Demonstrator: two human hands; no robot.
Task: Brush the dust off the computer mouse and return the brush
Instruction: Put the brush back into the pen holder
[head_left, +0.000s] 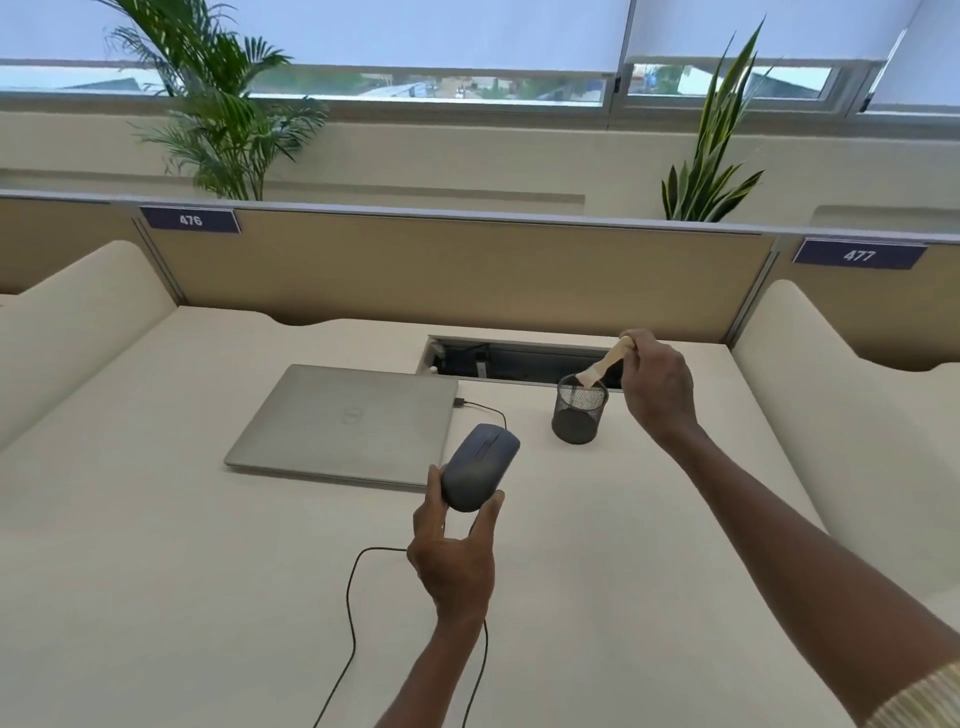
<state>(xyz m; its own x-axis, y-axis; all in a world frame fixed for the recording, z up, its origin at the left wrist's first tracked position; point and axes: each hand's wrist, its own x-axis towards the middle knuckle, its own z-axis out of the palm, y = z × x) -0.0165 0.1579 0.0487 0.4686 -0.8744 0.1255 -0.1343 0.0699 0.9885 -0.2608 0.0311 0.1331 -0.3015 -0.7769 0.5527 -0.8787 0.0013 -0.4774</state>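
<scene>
Left hand (451, 558): raised above the middle of the desk (156, 545), fingers and thumb closed around the rear end of the computer mouse (480, 467).
Computer mouse: dark grey, lifted off the desk, nose pointing toward the far edge, just beside the near right corner of the laptop (345, 423).
Mouse cable (352, 597): black, looping on the desk toward the near edge.
Right hand (658, 387): near the far edge, fingertips pinching the top of the brush (605, 364) handle.
Brush: pale wood, tilted, lower end inside the pen holder (579, 410).
Pen holder: black mesh, upright, just before the cable opening (519, 358) at the far edge.
Laptop: silver, lid shut, flat, left of the pen holder.
</scene>
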